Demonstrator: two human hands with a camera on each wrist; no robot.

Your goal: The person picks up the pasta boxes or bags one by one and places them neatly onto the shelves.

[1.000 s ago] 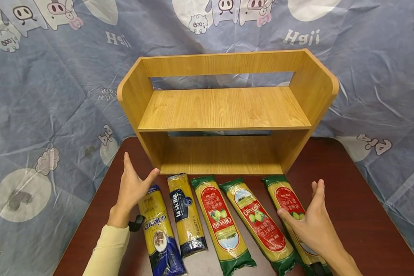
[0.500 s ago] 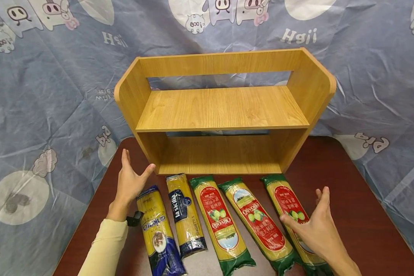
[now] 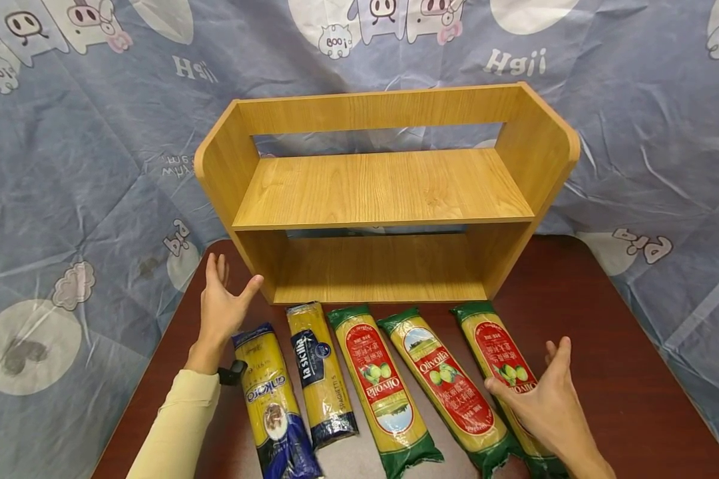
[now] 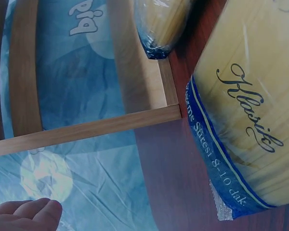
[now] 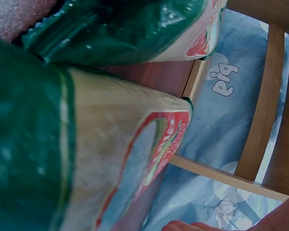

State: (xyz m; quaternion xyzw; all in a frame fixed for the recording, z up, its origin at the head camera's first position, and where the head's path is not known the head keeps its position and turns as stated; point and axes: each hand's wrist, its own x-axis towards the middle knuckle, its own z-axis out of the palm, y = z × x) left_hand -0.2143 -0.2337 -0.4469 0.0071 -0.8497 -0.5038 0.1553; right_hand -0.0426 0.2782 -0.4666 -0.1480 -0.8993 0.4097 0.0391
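Fingers are held apart from the thumb on both left hand and right hand, with nothing gripped. Five packs are laid across the table, near side of the shelf. Grasping seems not yet begun; hands lowered and closed would be called for.

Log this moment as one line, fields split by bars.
left hand: holds nothing, near leftmost pack | right hand: holds nothing, near rightmost pack | packs: five, on table | shelf: behind packs

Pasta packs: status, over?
Left hand, right hand: empty. Five pasta packs lying on table, before shelf. Right hand partly blocks head view of rightmost pack.
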